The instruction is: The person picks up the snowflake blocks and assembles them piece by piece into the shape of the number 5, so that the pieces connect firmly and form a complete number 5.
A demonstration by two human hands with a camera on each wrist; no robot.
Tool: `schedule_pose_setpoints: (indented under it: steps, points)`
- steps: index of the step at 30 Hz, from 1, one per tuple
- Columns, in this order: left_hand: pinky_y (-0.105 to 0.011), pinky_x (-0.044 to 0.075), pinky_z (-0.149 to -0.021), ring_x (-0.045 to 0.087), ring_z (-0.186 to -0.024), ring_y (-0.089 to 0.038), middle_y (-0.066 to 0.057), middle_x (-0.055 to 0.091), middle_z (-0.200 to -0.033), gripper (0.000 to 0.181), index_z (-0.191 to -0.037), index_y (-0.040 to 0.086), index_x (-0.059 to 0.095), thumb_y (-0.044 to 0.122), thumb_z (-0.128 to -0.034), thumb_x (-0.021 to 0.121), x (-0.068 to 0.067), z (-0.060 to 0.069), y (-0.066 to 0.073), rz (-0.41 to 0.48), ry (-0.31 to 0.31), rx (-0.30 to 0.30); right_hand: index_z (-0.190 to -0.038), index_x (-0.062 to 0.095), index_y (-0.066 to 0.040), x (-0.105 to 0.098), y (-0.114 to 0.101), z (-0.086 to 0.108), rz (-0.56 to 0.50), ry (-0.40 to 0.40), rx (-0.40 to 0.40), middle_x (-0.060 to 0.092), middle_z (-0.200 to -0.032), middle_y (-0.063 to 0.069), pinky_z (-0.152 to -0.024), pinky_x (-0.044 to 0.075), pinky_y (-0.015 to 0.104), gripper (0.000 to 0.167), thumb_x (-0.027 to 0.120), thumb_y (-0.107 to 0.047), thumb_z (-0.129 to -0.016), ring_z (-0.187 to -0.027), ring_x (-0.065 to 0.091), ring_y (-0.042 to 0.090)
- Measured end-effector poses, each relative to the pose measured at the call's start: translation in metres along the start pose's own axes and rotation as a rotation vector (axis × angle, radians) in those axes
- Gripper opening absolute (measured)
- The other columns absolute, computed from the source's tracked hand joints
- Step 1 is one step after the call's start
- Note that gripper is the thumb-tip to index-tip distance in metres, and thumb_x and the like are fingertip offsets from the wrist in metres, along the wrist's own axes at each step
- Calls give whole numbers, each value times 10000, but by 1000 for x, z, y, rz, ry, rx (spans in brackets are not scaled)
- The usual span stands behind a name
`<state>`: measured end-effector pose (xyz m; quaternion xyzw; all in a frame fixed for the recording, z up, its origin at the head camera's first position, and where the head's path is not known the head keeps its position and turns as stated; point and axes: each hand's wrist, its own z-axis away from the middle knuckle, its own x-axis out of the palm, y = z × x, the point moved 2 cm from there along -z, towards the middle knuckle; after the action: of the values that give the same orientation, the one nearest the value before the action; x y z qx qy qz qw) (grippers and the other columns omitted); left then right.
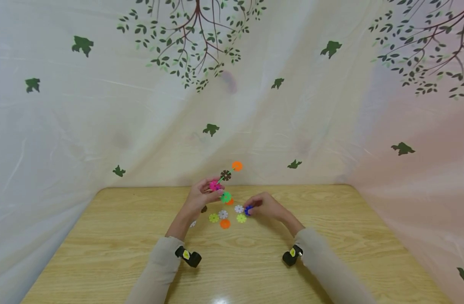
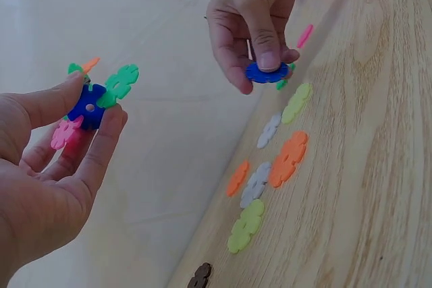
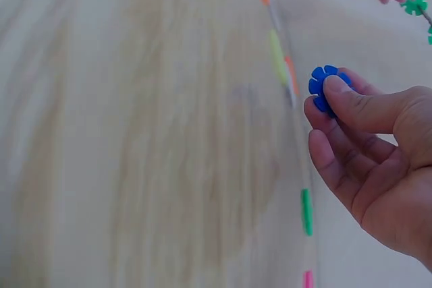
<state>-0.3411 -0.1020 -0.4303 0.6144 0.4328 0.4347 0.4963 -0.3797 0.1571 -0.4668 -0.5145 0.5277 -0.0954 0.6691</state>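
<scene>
My left hand [image 1: 196,199] holds a joined cluster of notched plastic snowflake discs up off the table. In the left wrist view its blue disc [image 2: 89,114] is pinched between thumb and fingers, with a pink disc [image 2: 65,134] and a green disc [image 2: 123,82] slotted to it. A brown disc [image 1: 226,175] and an orange disc [image 1: 237,166] stick out at its upper end in the head view. Between thumb and fingertips, my right hand [image 1: 269,206] pinches a single blue disc [image 3: 316,87], apart from the cluster.
Loose discs lie on the wooden table [image 1: 121,245] below the hands: white [image 1: 223,214], yellow [image 1: 214,218], orange [image 1: 225,223] and brown [image 2: 200,276]. Past the right hand lie a green disc [image 3: 307,212] and a pink disc [image 3: 308,278]. A leaf-patterned curtain [image 1: 159,126] hangs behind the table.
</scene>
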Motion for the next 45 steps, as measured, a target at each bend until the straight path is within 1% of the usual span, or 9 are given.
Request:
schedule_pose_setpoints:
  steps: [6, 12, 17, 23, 25, 29, 33, 40, 45]
  points:
    - [-361, 600, -929, 704, -993, -121, -217, 636, -1312, 539, -1474, 54, 486, 27, -968, 669, -3, -1, -2, 14, 3, -2, -1117, 714, 76, 2, -11, -5, -114, 67, 6, 732, -976, 179, -699, 589, 320, 222, 721, 15, -903, -808, 642, 129]
    - [-310, 600, -915, 695, -1027, -120, -211, 615, -1338, 595, -1516, 41, 434, 19, -967, 663, -4, -1, 0, 34, 7, -12, -1096, 690, 74, 3, -22, -8, -243, 118, 64, 731, -949, 91, -805, 620, 476, 213, 732, -43, -924, -831, 686, 164]
    - [-329, 590, -941, 696, -1018, -107, -277, 565, -1383, 659, -1551, 3, 366, -4, -961, 658, -3, 0, 1, 50, 15, -30, -1052, 672, 74, 3, -28, -12, -353, 133, 59, 739, -900, 26, -878, 590, 557, 199, 749, -43, -911, -828, 705, 161]
    - [-400, 557, -1011, 709, -990, -90, -301, 545, -1392, 714, -1571, -14, 314, 12, -955, 672, -3, 1, 2, 33, 15, -33, -1026, 648, 76, 3, -37, -17, -449, 160, 29, 754, -897, 10, -841, 626, 412, 178, 744, -6, -901, -849, 725, 204]
    - [-373, 568, -995, 708, -979, -84, -305, 542, -1394, 723, -1572, -16, 309, 19, -952, 680, -3, 1, 3, 32, 19, -33, -1024, 650, 57, 3, -39, -19, -462, 171, 25, 753, -899, -10, -818, 627, 344, 162, 739, -8, -906, -850, 724, 198]
    - [-295, 588, -937, 701, -965, -78, -309, 538, -1387, 732, -1571, -18, 307, 16, -946, 687, -4, 0, 2, 44, 32, -36, -1020, 654, 38, 4, -45, -22, -467, 183, 1, 738, -885, -46, -785, 604, 303, 141, 731, -21, -918, -819, 688, 160]
    - [-289, 590, -929, 699, -966, -88, -306, 536, -1380, 732, -1571, -18, 301, 14, -948, 684, -4, -1, 2, 50, 43, -40, -994, 657, 14, 5, -50, -22, -482, 193, -11, 729, -869, -59, -748, 576, 298, 129, 743, -25, -906, -792, 655, 146]
    - [-475, 516, -1063, 709, -977, -116, -264, 573, -1343, 708, -1560, -14, 311, 38, -959, 683, -4, -2, 2, 46, 56, -47, -982, 636, 67, 8, -53, -22, -502, 215, -45, 727, -850, -41, -750, 600, 273, 153, 743, -5, -900, -813, 691, 215]
    - [-519, 490, -1084, 704, -980, -125, -149, 633, -1231, 605, -1500, -9, 381, 51, -971, 670, -4, -1, 3, 42, 56, -44, -992, 639, 107, 11, -52, -24, -478, 266, -73, 725, -874, 7, -802, 628, 358, 210, 765, -30, -894, -810, 698, 158]
